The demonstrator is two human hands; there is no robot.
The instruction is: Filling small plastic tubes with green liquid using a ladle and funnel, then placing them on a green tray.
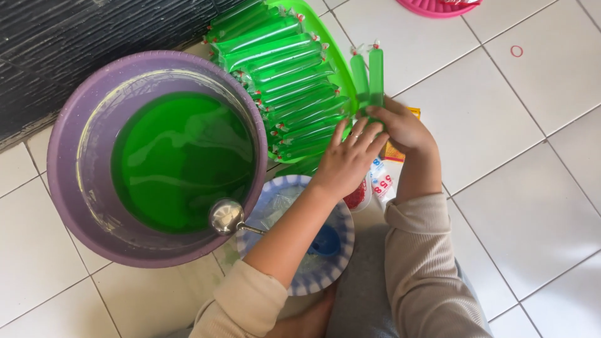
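My right hand point(404, 128) grips two long plastic tubes of green liquid point(369, 78), tied at the top and held upright. My left hand point(347, 159) lies against them from the left, fingers spread over the right hand. Just left of the hands, a green tray point(338, 56) carries several filled green tubes point(282, 69) stacked side by side. A large purple basin point(66, 134) of green liquid sits further left, with a metal ladle point(226, 216) resting on its near rim.
A blue-and-white striped bowl point(341, 253) lies under my left forearm. Small packets point(380, 181) sit beside it. A pink tray point(435, 7) is at the top edge, a red rubber band point(516, 51) on the white floor tiles, a dark wall at top left.
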